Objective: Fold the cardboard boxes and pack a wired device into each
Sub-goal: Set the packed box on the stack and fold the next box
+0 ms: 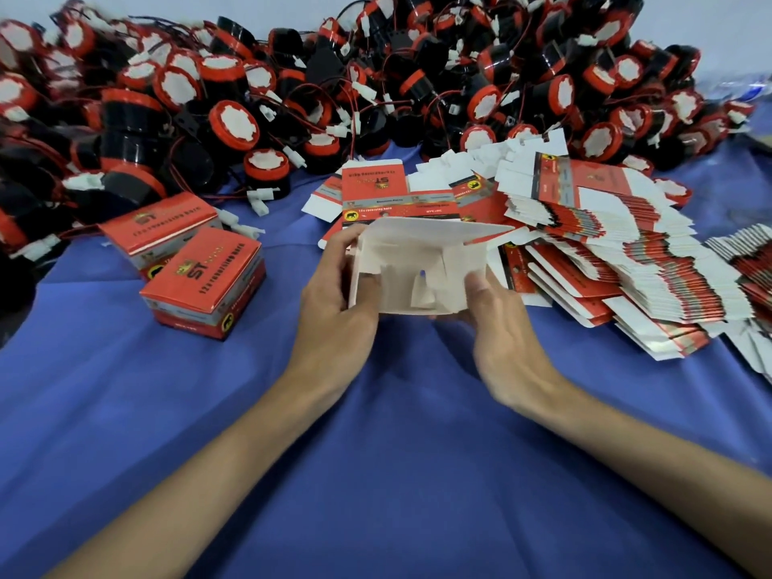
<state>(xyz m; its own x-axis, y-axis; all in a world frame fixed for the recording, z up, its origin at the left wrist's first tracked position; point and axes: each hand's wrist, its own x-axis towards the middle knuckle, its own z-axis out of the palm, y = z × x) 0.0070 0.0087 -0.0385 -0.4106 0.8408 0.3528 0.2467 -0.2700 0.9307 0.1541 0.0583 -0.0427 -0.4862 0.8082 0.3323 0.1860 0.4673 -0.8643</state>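
Observation:
A half-formed cardboard box (417, 265) is held above the blue cloth, its white inside facing me and its flaps loose. My left hand (334, 302) grips its left wall, thumb on the near side and fingers behind. My right hand (497, 328) holds its right bottom corner, thumb pressed on the white inner face. A big heap of black and red wired devices (292, 98) with white connectors fills the far side. Flat, unfolded red and white boxes (605, 252) lie fanned out to the right.
Two closed red boxes (200, 282) sit on the left, one leaning against the other. The table is covered by a blue cloth (376, 474). A single flat box (376, 194) lies printed side up just behind the held one.

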